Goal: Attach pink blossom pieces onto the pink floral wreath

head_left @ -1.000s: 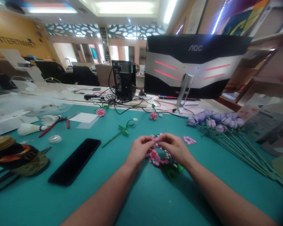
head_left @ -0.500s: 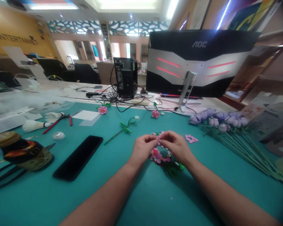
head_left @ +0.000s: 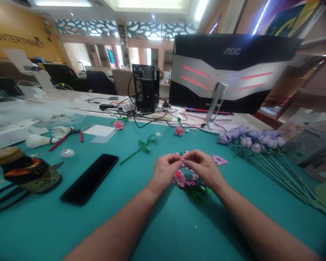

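My left hand [head_left: 165, 170] and my right hand [head_left: 202, 168] meet fingertip to fingertip. Between them they pinch a small pink piece [head_left: 183, 160], too small to make out fully. Below and behind the fingers lies a cluster of pink flower pieces [head_left: 180, 178] with white and green bits, partly hidden by my hands. Dark green leaf pieces [head_left: 197, 195] sit at its near side. Just right of my right hand is a group of loose pink pieces [head_left: 220, 160]. Left of my left hand lies a green stem with leaves and a white bud [head_left: 143, 146].
A black phone [head_left: 90, 179] and a dark jar with a gold lid [head_left: 24, 170] are at left, near red-handled pliers [head_left: 66, 139] and shuttlecocks [head_left: 40, 140]. Two pink flowers [head_left: 118, 125] stand farther back. Purple flowers [head_left: 250, 139] lie at right, before a monitor [head_left: 228, 72].
The view has shifted slightly. Both hands stay together over the pink pieces, with only a slight finger movement.
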`<action>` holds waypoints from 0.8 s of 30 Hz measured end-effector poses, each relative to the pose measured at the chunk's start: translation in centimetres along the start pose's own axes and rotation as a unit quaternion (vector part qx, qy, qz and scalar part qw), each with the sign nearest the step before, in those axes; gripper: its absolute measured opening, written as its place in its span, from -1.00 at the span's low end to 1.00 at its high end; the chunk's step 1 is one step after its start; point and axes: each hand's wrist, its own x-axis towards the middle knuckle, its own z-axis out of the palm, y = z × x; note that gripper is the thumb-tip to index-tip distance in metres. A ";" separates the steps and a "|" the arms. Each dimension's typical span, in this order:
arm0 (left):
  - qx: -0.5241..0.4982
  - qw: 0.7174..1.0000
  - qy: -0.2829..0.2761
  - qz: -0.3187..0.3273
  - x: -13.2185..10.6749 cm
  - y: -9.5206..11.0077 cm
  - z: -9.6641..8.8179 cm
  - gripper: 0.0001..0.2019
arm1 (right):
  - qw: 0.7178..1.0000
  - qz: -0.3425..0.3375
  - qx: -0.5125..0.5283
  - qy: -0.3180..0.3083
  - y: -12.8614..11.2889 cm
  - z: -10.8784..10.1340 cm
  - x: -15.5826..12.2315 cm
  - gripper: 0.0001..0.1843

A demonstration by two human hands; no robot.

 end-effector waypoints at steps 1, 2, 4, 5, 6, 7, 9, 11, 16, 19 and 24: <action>0.004 1.000 -0.001 0.005 0.0 0.1 0.0 -0.83 | 1.000 -0.001 0.002 0.000 0.0 0.0 0.0 -0.66; 0.010 1.000 -0.003 0.010 -0.1 0.1 0.0 -0.83 | 1.000 -0.001 0.002 0.000 0.1 0.0 0.0 -0.66; 0.027 0.999 -0.006 0.017 -0.1 0.2 -0.1 -0.83 | 1.000 -0.001 0.002 0.000 0.2 -0.1 0.0 -0.68; 0.035 0.999 -0.008 0.019 -0.1 0.2 -0.1 -0.83 | 1.000 -0.001 0.002 0.000 0.2 -0.1 0.0 -0.70; 0.043 0.999 -0.010 0.019 -0.1 0.2 -0.1 -0.83 | 1.000 -0.001 0.003 -0.001 0.2 -0.1 0.0 -0.71; 0.049 0.999 -0.012 0.019 -0.1 0.2 -0.1 -0.83 | 1.000 0.000 0.004 -0.001 0.2 -0.1 0.0 -0.72; 0.055 0.998 -0.018 0.016 0.0 0.1 -0.2 -0.82 | 1.000 0.004 0.005 0.000 0.1 -0.1 0.0 -0.74; 0.057 0.998 -0.018 0.008 0.0 -0.1 -0.1 -0.83 | 1.000 0.011 0.002 0.000 0.1 -0.1 0.0 -0.75; -0.012 0.999 -0.006 -0.036 0.4 -1.0 0.1 -0.85 | 1.000 0.028 -0.006 -0.013 0.1 -0.1 0.1 -0.74; -0.054 0.997 -0.005 -0.060 0.5 -1.3 0.2 -0.84 | 0.999 0.033 -0.010 -0.019 0.1 -0.1 0.0 -0.72; -0.059 0.996 -0.012 -0.072 0.5 -1.2 0.1 -0.84 | 0.999 0.028 -0.018 -0.013 0.0 0.0 0.0 -0.74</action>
